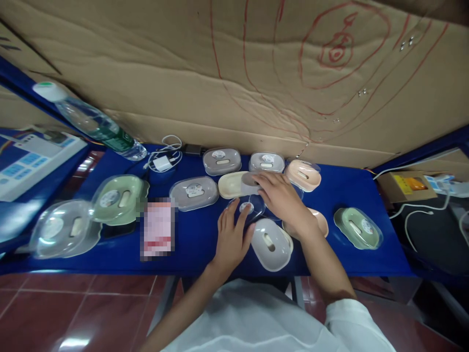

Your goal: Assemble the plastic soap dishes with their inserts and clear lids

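Note:
My left hand point(233, 234) has its fingers spread, the tips touching or just over a clear plastic lid point(259, 208) with a round sticker. My right hand point(282, 195) curls its fingers over the edge of a small grey soap dish tray point(249, 182), which overlaps the right end of a cream soap dish tray point(230, 186). Beneath my right hand and forearm, another clear lid and a peach tray point(321, 222) are partly covered. Closer to me, a pale grey slotted soap dish piece point(270, 244) rests on a cream one point(290, 243).
Lidded soap dishes surround my hands: grey ones point(194, 193) behind and left, a peach one point(303, 175) at the back, green ones point(119, 199) point(358, 228) at both sides. A water bottle point(98, 127) leans on the cardboard wall point(164, 88) near a charger point(161, 164). A blurred pink packet point(158, 227) lies left.

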`<control>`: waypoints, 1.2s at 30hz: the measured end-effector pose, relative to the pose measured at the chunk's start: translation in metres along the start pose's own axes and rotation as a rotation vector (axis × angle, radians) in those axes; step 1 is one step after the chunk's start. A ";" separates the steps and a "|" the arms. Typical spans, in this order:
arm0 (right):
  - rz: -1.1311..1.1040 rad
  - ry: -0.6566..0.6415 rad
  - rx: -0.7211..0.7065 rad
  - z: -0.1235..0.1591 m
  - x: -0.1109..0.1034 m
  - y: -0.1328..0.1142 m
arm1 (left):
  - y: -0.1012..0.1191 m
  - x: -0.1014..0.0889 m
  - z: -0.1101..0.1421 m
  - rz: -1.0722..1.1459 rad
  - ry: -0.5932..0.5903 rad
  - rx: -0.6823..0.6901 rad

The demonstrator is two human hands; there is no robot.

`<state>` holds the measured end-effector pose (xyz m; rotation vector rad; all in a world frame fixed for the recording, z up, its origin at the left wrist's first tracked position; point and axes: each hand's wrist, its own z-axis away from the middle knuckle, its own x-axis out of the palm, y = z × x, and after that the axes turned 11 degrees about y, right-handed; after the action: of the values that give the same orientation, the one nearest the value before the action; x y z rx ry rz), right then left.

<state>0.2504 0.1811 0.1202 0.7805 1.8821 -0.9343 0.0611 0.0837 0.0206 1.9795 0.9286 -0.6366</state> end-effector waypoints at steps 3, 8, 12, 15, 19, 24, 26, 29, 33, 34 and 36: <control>-0.008 0.085 -0.012 0.048 -0.008 -0.022 | -0.007 -0.008 0.015 -0.017 -0.011 -0.003; 0.037 0.002 0.061 0.153 0.014 -0.070 | -0.020 -0.015 0.036 -0.031 -0.063 -0.002; 0.138 -0.002 0.333 0.193 0.033 -0.075 | -0.020 -0.016 0.039 -0.019 -0.077 0.001; 0.130 -0.069 0.376 0.195 0.030 -0.066 | -0.015 -0.019 0.038 -0.030 -0.031 0.026; 0.084 -0.173 0.306 0.189 0.021 -0.054 | -0.005 -0.029 0.047 0.034 0.081 0.128; 0.060 -0.216 0.137 0.187 0.015 -0.041 | -0.001 -0.038 0.060 0.148 -0.053 0.211; 0.037 -0.248 0.056 0.186 0.011 -0.035 | -0.004 -0.039 0.061 0.168 -0.093 0.184; 0.000 -0.305 -0.042 0.183 0.004 -0.025 | -0.009 -0.039 0.060 0.184 -0.161 0.206; -0.033 -0.298 -0.078 0.179 0.004 -0.016 | -0.008 -0.036 0.064 0.189 -0.205 0.266; -0.032 -0.278 -0.067 0.179 0.006 -0.016 | -0.006 -0.034 0.065 0.186 -0.203 0.262; -0.027 -0.242 -0.037 0.180 0.011 -0.015 | -0.003 -0.030 0.067 0.173 -0.189 0.247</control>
<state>0.3094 0.0238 0.0539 0.5936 1.6971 -0.9628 0.0350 0.0168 0.0059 2.1441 0.5796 -0.8552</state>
